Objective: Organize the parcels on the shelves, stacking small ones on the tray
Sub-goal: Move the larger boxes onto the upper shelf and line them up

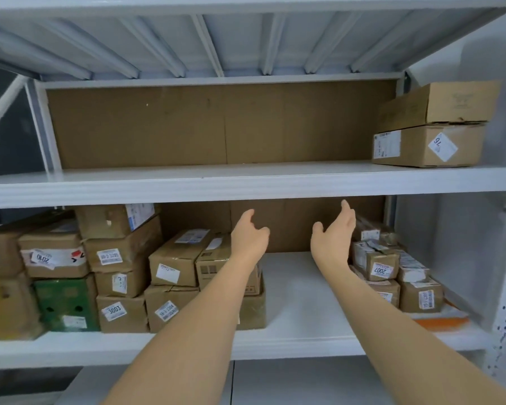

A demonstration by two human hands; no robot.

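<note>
Both my arms reach into the lower shelf (298, 293). My left hand (250, 236) hovers with relaxed fingers just above and right of a stack of brown parcels (176, 264), holding nothing. My right hand (335, 232) is raised with straight fingers, empty, just left of several small labelled parcels (383, 264) piled on an orange tray (441, 318) at the shelf's right end. Between my hands lies a bare stretch of white shelf.
More cardboard parcels and a green box (66, 302) fill the lower shelf's left side. Two larger cartons (430, 127) are stacked at the right end of the upper shelf (216, 173). A cardboard sheet (216, 124) backs the shelves.
</note>
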